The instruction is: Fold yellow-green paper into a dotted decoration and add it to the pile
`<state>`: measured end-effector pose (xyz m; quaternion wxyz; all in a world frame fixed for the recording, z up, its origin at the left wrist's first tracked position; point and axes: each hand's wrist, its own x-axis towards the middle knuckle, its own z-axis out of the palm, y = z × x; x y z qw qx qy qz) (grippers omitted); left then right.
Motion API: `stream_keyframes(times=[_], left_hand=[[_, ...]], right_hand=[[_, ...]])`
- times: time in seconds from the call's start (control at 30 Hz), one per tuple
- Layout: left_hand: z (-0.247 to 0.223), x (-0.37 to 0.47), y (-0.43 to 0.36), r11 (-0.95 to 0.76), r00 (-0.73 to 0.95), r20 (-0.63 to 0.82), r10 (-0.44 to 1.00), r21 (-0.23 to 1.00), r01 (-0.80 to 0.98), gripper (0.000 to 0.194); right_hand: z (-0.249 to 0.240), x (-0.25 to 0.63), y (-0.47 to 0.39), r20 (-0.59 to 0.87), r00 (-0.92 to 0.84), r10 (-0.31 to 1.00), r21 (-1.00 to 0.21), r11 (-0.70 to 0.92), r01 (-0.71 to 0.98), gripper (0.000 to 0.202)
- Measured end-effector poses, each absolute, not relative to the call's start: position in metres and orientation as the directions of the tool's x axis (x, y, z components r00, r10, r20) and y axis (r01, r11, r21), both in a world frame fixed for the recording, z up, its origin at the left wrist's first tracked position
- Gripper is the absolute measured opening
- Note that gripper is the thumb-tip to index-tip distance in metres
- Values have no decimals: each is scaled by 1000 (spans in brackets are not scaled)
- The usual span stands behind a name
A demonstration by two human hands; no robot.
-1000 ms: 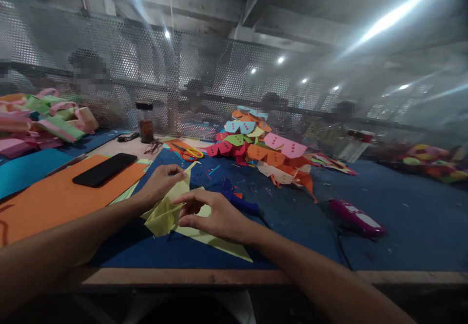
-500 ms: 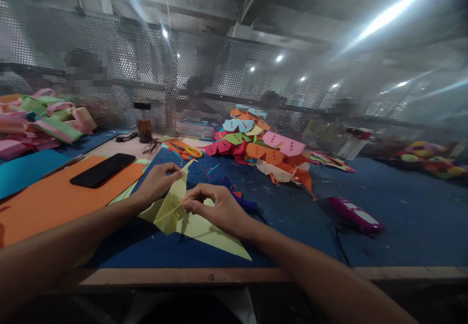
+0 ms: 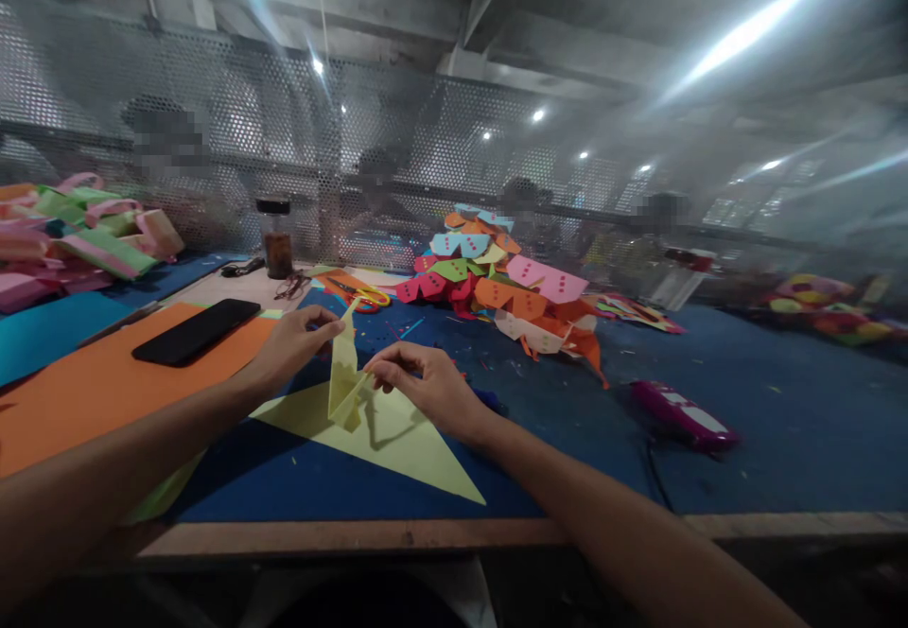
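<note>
A folded piece of pale yellow paper [image 3: 343,384] stands raised between my two hands. My left hand [image 3: 302,340] pinches its upper strip, near the narrow tip. Lower down and to the right, my right hand [image 3: 418,377] grips a folded edge of the same paper between thumb and fingers. Beneath it, a flat sheet of pale yellow paper [image 3: 418,448] with a pointed right corner lies on the blue table cover [image 3: 298,496]. Whether the raised piece joins this sheet, I cannot tell.
Left lie orange sheets [image 3: 106,420] and a black phone [image 3: 197,332]. Behind my hands are scissors [image 3: 369,297] with orange-yellow handles and a lidded jar [image 3: 276,240]. Punched, folded coloured papers [image 3: 511,297] pile up at the centre; a purple corded device [image 3: 685,417] sits right.
The raised yellow paper has become narrower and more upright. My left hand has shifted slightly up and left, and more of the flat sheet beneath shows.
</note>
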<state>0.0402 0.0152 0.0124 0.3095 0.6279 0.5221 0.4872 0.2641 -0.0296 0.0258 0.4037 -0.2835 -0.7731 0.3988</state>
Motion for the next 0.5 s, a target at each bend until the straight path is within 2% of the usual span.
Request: stream_keyframes(times=[0.23,0.5], left_hand=[[18,41,11,-345,-29,395,918,835,428,33],[30,56,-25,-543,178,533,827,678,496,28]], right_hand=[[24,264,-27,381,-501,777,-850,508,142,27],[26,265,-27,406,-448,797,-826,529,193,22]])
